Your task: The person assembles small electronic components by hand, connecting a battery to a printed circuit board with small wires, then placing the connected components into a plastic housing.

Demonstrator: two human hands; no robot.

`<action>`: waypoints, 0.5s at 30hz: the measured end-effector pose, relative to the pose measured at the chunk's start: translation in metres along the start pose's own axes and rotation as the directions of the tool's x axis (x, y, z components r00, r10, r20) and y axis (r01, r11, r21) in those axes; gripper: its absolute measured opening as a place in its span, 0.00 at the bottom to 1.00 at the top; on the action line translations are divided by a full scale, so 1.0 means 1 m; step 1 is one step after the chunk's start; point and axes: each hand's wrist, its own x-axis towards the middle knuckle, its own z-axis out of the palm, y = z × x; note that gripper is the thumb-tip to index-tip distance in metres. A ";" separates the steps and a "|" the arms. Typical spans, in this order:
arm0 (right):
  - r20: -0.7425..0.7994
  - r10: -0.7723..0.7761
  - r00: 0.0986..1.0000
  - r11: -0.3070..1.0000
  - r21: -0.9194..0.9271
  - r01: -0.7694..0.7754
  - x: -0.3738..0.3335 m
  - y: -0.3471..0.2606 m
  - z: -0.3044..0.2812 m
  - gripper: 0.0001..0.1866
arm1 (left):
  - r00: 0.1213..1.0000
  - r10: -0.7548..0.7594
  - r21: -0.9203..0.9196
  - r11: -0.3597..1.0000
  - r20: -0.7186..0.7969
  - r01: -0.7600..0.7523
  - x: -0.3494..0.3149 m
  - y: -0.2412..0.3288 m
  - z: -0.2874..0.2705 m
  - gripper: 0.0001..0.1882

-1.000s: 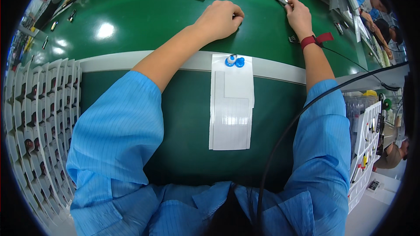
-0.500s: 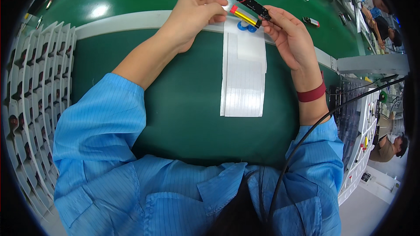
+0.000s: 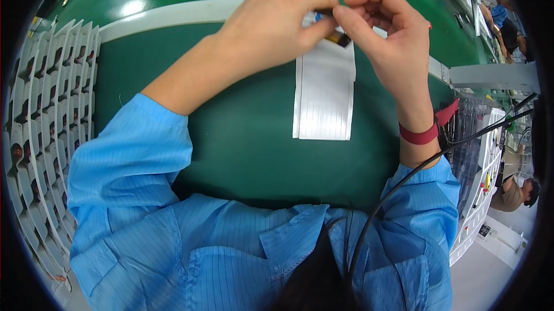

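Head view: yellow-black part (image 3: 340, 38) juts below left thumb (image 3: 318, 31).

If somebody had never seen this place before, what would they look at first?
Probably the left hand and right hand, close together at the top middle, with a small yellow-and-black part peeking out by the fingers, mostly hidden. Next might be the dark red band around the right wrist, then the white slotted trays along the left side.
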 end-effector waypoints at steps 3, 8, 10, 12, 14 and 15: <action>-0.078 0.032 0.996 0.916 0.401 0.002 -0.002 0.010 0.013 0.10 | 0.966 0.256 0.270 0.934 -0.044 -0.235 0.002 0.001 -0.007 0.07; -0.071 0.198 0.978 0.901 0.406 -0.153 0.008 0.051 0.000 0.11 | 0.807 -0.537 -0.638 0.536 0.247 0.553 0.008 -0.012 -0.006 0.04; 0.012 0.128 0.992 0.973 0.189 -0.128 -0.002 0.053 0.010 0.10 | 0.667 -0.637 -0.584 0.390 0.387 0.712 0.005 -0.029 -0.013 0.04; 0.112 0.021 0.994 0.994 -0.111 -0.008 -0.008 0.032 0.025 0.11 | 0.631 -0.662 -0.577 0.351 0.405 0.738 -0.006 -0.040 -0.024 0.04; 0.120 -0.283 0.952 0.869 -0.387 0.307 -0.018 0.027 0.038 0.12 | 0.665 -0.620 -0.535 0.424 0.416 0.731 -0.014 -0.048 -0.032 0.07; 0.120 -0.328 0.937 0.816 -0.464 0.345 -0.021 0.021 0.042 0.11 | 0.667 -0.620 -0.538 0.424 0.414 0.728 -0.016 -0.050 -0.036 0.07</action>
